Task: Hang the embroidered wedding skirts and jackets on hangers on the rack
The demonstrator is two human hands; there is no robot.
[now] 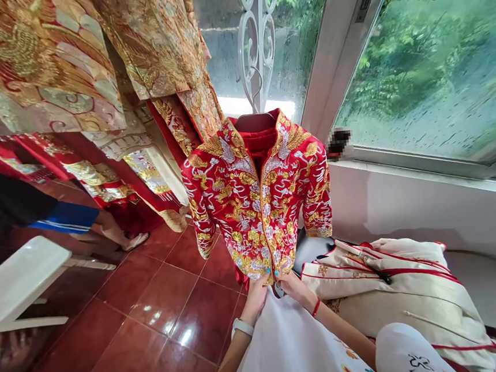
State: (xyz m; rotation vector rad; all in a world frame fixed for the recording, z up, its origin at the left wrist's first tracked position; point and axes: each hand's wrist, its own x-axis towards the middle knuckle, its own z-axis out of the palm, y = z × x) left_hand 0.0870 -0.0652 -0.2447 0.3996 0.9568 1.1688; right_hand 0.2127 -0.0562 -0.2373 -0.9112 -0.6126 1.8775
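Note:
A red jacket point(232, 202) with dense gold and silver embroidery hangs upright on a hanger point(254, 120) in front of the window. Its front edges meet down the middle, and the collar stands up. My left hand point(259, 289), with a white band at the wrist, pinches the bottom hem just left of the front opening. On the other side of the opening, my right hand point(289, 282) grips the hem, a red cord around its wrist. Both thumbs show turquoise nails on top of the cloth, while the other fingers are hidden behind it.
Gold embroidered garments point(152, 38) hang at the upper left. Cream clothing with red trim point(391, 289) lies piled at the right. A white plastic chair point(21, 275) stands at the left, near a person's leg point(112, 227). White scrollwork point(255, 40) runs before the window.

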